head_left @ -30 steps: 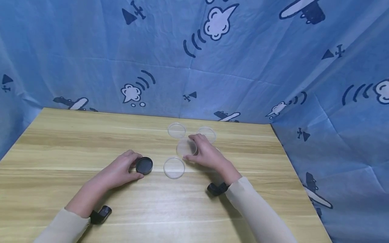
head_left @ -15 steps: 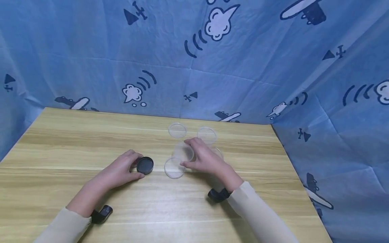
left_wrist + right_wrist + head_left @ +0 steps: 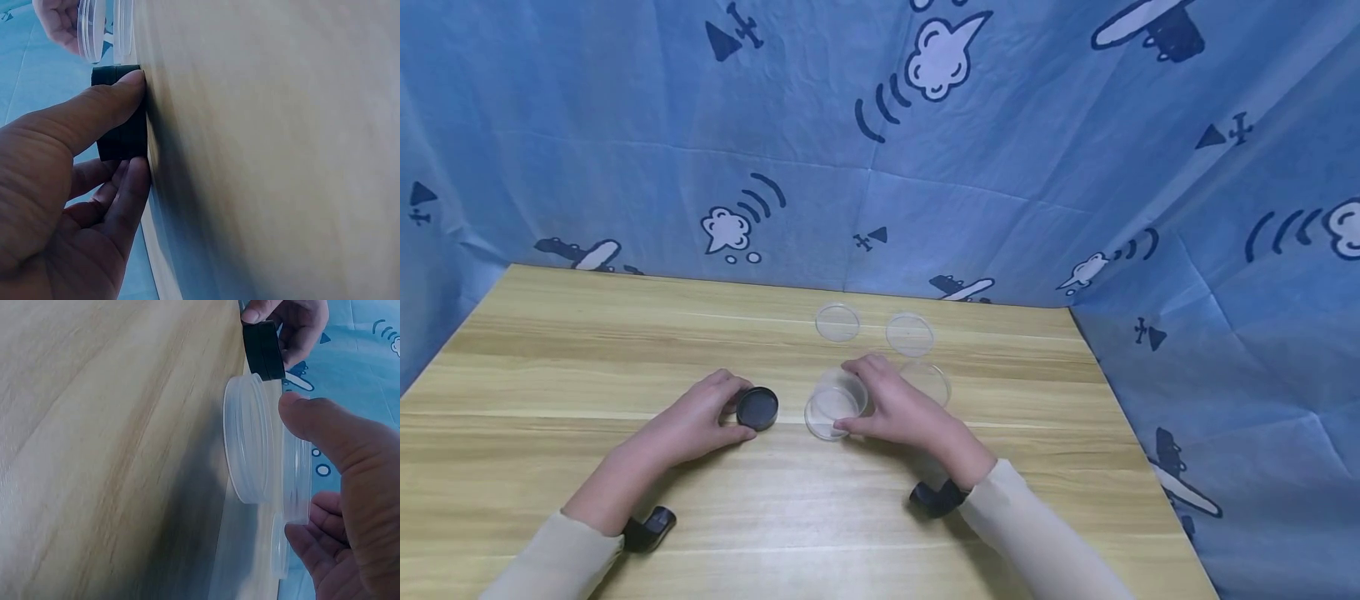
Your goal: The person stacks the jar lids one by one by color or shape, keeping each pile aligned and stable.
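Left hand [image 3: 707,421]: grip clamped on a black round container [image 3: 757,409], thumb on one side, fingers on the opposite. Container is a short cylinder, dark and opaque, with a raised rim on top and a seam line around the side wall; it sits flat at counter level inside the left grip.

Right hand [image 3: 891,406]: grip closed on the edge of a clear shallow dish [image 3: 297,481], thumb and fingers on opposite sides of its wall. Dish is see-through, smooth, round, held about level. Just below the right grip, a lower clear dish [image 3: 247,444] with a ridged rim lies on the counter [image 3: 625,350]; the wrist views show a gap between the two.

Beyond the right grip, two thin transparent discs: far-left disc [image 3: 837,322] and far-right disc [image 3: 910,334]. Behind the knuckles, another clear disc [image 3: 928,382], partly covered by the hand.

Counter is pale, streaky wood grain. Creased blue fabric [image 3: 805,108] with plane and cloud prints hangs past both grips.
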Available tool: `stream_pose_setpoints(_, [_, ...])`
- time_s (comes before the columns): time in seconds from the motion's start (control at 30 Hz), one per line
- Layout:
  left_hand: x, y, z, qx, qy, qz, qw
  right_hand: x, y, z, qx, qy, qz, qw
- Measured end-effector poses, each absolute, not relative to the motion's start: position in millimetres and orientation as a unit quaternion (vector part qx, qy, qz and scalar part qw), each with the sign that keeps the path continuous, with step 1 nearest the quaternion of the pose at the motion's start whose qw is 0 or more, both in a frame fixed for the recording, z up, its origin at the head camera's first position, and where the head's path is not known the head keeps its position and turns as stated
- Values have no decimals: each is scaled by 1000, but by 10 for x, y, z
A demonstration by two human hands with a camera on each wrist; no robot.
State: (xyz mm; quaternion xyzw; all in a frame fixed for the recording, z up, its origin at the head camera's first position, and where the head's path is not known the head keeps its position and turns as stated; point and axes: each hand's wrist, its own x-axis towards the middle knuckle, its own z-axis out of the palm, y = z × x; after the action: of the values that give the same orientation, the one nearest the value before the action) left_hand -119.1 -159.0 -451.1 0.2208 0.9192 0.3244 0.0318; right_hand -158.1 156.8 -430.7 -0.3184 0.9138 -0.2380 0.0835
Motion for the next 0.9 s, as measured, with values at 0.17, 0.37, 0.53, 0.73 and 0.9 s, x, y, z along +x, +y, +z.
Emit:
stream_pose_setpoints(0.17, [-1184,-1592,-4507,218,920,323,35,-1553,1545,-4316,-323,912,-240,83])
stream_pose_setpoints(0.37, [-1191,-1600,-4520,213,922,320,37,-1520,1522,-4341,-323,910,-244,90])
stream_pose_setpoints(0.53, [-1202,-1596,-4531,214,922,320,37,-1506,1503,-4357,-325,909,-245,92])
stream_pose_setpoints(0.73, [-1208,-1595,-4537,214,924,316,36,-1495,1491,-4372,-333,907,-243,88])
stream_pose_setpoints(0.9, [-1200,-1596,-4538,212,925,314,36,-1484,1495,-4374,-338,907,-238,83])
